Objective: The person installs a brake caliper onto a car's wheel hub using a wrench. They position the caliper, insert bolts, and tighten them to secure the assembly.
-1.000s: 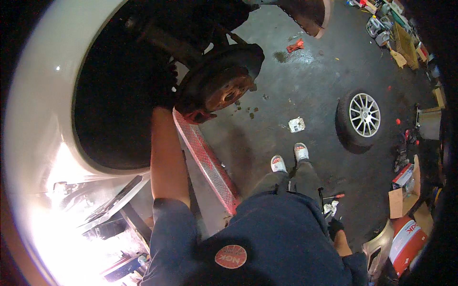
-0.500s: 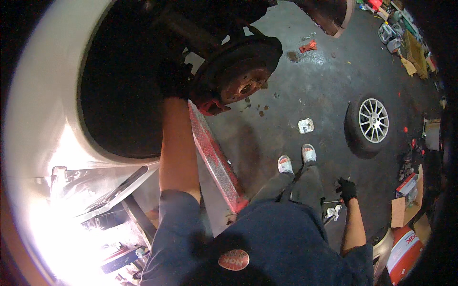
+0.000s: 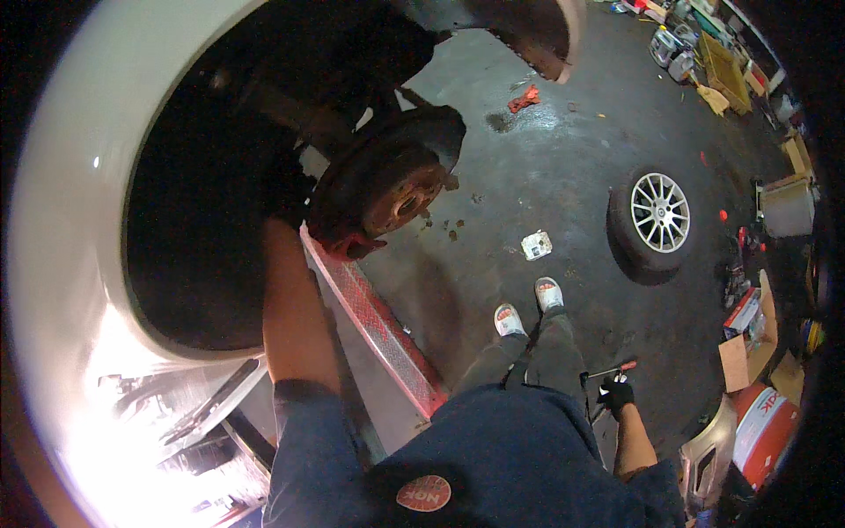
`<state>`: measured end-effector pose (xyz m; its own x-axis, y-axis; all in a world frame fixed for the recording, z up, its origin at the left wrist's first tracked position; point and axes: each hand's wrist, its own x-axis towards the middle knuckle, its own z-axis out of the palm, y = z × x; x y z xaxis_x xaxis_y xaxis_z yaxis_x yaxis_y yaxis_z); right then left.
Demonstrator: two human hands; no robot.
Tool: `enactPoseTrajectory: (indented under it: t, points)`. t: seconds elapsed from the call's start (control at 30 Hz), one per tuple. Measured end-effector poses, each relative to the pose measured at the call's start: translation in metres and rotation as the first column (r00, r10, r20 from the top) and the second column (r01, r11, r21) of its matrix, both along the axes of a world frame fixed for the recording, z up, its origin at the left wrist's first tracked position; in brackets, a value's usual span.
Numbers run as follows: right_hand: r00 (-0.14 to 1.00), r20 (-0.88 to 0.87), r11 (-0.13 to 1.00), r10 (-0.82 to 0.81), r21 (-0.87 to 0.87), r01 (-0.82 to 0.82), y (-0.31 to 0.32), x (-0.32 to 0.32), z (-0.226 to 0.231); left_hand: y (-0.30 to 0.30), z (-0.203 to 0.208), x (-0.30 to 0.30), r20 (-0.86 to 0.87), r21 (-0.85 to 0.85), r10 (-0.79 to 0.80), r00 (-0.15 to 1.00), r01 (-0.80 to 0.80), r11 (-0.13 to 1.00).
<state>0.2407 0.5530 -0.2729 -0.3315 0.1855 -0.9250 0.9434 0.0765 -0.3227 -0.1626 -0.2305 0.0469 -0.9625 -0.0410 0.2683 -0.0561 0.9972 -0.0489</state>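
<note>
My left arm reaches up into the dark wheel arch of a pale car (image 3: 66, 220). The gloved left hand (image 3: 286, 189) is lost in shadow behind the brake disc (image 3: 387, 180), its fingers hidden. Below the disc's rusty hub (image 3: 405, 207) sits a red brake caliper (image 3: 348, 246), close to my left wrist. Low on the right, my right hand (image 3: 620, 396) wears a black glove and closes on a crumpled white rag (image 3: 604, 389), bits of which show around the fingers. Just beyond it lies a bar-like tool with a red handle (image 3: 627, 365).
A red diamond-plate ramp (image 3: 378, 330) runs beneath the disc. Ahead on the floor lie a removed wheel (image 3: 660, 214), a white container (image 3: 536, 245) and a red cloth (image 3: 525, 99). Boxes (image 3: 748, 352) and a red-and-white drum (image 3: 764, 436) line the right side. Bright light glares lower left.
My right hand has come down and back onto the white rag, uncovering the tool's red handle. My view has shifted, while the left hand stays behind the disc.
</note>
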Motion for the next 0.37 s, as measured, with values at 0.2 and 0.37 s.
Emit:
enactPoseTrajectory:
  t: [0.2, 0.37]
  points:
    - [0.987, 0.094, 0.992, 0.127, -0.008, -0.127, -0.005, -0.015, 0.002, -0.046, -0.035, -0.015, -0.166, -0.202, -0.168, 0.972, 0.133, 0.970]
    - [0.966, 0.067, 0.968, 0.250, 0.004, -0.250, -0.015, -0.048, 0.008, -0.068, -0.057, -0.015, -0.085, 0.885, 0.068, 0.994, 0.044, 0.463]
